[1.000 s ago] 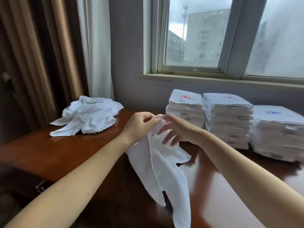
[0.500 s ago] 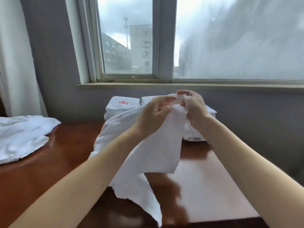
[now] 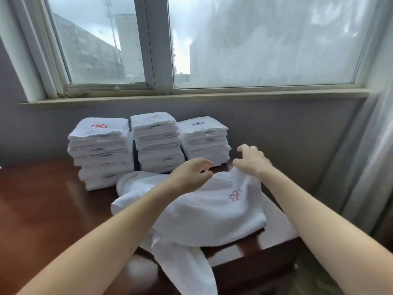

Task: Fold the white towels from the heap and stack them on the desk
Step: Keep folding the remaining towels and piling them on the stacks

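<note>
A white towel (image 3: 204,211) with a small embroidered logo lies loosely spread on the brown desk (image 3: 42,209), and one corner hangs over the front edge. My left hand (image 3: 190,174) hovers just above its far edge with loosely curled fingers that hold nothing. My right hand (image 3: 252,159) is beside it, fingers loosely curled and free, and a raised fold of the towel touches its underside. Three stacks of folded white towels stand behind: left stack (image 3: 100,150), middle stack (image 3: 157,141), right stack (image 3: 204,141). The heap is out of view.
The stacks stand against a grey wall under a window sill (image 3: 191,96). A sheer curtain (image 3: 361,167) hangs at the right, beyond the desk's right edge. Bare desk surface stretches to the left of the towel.
The towel, held up by both hands before, now lies on the desk in front of the stacks. Both hands have let go of it. The view has turned right, away from the heap.
</note>
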The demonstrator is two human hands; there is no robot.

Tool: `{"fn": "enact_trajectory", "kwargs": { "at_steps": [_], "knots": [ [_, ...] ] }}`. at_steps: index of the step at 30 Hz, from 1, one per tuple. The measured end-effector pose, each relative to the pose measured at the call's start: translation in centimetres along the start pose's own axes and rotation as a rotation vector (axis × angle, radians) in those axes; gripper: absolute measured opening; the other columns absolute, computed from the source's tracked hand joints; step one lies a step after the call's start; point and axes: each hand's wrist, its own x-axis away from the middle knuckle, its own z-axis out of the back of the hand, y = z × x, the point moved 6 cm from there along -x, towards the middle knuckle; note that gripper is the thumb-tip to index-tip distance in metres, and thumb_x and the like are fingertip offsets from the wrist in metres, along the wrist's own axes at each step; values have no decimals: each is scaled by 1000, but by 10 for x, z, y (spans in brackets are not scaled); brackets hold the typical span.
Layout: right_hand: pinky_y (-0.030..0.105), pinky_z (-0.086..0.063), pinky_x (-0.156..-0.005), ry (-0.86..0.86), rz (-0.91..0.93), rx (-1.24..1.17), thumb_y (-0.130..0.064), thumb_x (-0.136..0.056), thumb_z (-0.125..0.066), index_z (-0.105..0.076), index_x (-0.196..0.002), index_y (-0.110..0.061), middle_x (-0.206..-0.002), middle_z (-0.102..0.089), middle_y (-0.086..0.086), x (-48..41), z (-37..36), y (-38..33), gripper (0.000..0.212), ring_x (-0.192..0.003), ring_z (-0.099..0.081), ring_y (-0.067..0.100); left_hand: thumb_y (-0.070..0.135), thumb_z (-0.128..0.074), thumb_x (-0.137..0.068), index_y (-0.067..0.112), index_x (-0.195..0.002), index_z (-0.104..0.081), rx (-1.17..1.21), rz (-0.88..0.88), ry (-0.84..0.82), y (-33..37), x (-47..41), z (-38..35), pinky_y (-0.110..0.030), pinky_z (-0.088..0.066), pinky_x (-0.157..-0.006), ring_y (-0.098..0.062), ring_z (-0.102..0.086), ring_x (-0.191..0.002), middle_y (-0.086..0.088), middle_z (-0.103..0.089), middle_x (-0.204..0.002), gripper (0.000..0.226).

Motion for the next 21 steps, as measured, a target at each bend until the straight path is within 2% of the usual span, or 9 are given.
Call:
{"fn": "enact_trajectory", "kwargs": {
  "at_steps": [2,5,6,8,11,13,16,19,21],
  "knots": [
    [41,-44,-102,-135,126,82,-25,-88,-51,-56,-131,-18,-133,-53,11,8,-21,-19,43,-124,-49,32,24,-52,-92,26,-130,-60,-56,49,4,-10,0,1,-34,-46,-102,-10,-57,-120,9,-64,-129,39],
    [38,-51,-82,-293,319,-3,-12,-85,-48,-63,-109,2,-104,-66,19,31,-43,-59,32,-100,-60,34,23,-48,-92,29,-127,-62,-153,86,65,-27,6,15,-35,-46,-101,-9,-57,-120,12,-65,-126,38],
    [42,-52,-85,-323,352,-39,-11,-85,-48,-64,-109,3,-106,-67,19,37,-48,-72,32,-101,-61,35,23,-47,-93,30,-125,-64,-164,89,91,-34,10,22,-35,-46,-101,-10,-57,-120,12,-65,-125,37],
    [42,-52,-93,-364,404,-131,-12,-88,-49,-66,-116,-6,-115,-68,11,49,-55,-97,33,-106,-63,26,24,-46,-95,31,-122,-65,-177,116,146,-49,21,40,-33,-46,-99,-8,-57,-118,14,-65,-123,34],
    [23,-53,-72,-463,488,-295,-14,-89,-54,-60,-129,-18,-115,-66,-3,67,-66,-137,41,-88,-63,9,25,-44,-97,34,-119,-65,-163,185,215,-77,45,68,-35,-46,-100,-8,-58,-116,16,-66,-121,31],
    [18,-50,-79,-546,554,-339,-18,-89,-59,-54,-135,-20,-127,-62,-3,83,-76,-161,47,-99,-61,6,23,-43,-99,31,-121,-64,-129,218,273,-97,66,85,-37,-45,-100,-10,-59,-115,13,-67,-120,31],
    [30,-42,-105,-614,679,-298,-34,-81,-71,-43,-143,-28,-142,-49,-4,109,-92,-190,69,-126,-49,9,20,-41,-99,30,-123,-61,-90,288,349,-128,100,105,-35,-45,-95,-12,-58,-110,11,-66,-116,32],
    [33,-36,-109,-503,878,-59,-39,-71,-80,-36,-147,-31,-148,-39,-6,128,-110,-213,88,-134,-37,12,12,-39,-97,32,-119,-58,-24,358,343,-156,123,109,-37,-46,-97,-13,-60,-106,14,-65,-108,36],
    [37,-42,-103,-416,917,115,-34,-70,-80,-44,-141,-30,-140,-44,-4,129,-126,-215,80,-128,-42,17,8,-37,-94,34,-115,-56,33,393,326,-168,133,103,-38,-48,-96,-11,-63,-100,16,-64,-103,38]
  ]
}}
